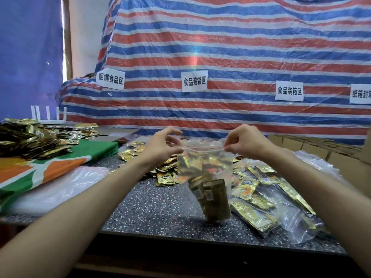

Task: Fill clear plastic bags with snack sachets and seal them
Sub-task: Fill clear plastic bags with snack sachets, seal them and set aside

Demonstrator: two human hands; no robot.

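Note:
A clear plastic zip bag [204, 167] with a red strip along its top hangs above the speckled table [156, 209]. Several gold snack sachets [212, 197] fill its lower part. My left hand [162, 146] pinches the bag's top left corner. My right hand [244, 142] pinches the top right corner between thumb and fingers. The red strip is stretched straight between both hands. Loose gold sachets [253, 189] lie spread on the table behind and to the right of the bag.
A heap of gold sachets [28, 139] sits on a green, orange and white cloth [46, 169] at the left. Empty clear bags [301, 219] lie at the right, cardboard boxes [321, 149] beyond. A striped tarp [220, 57] with paper labels hangs behind.

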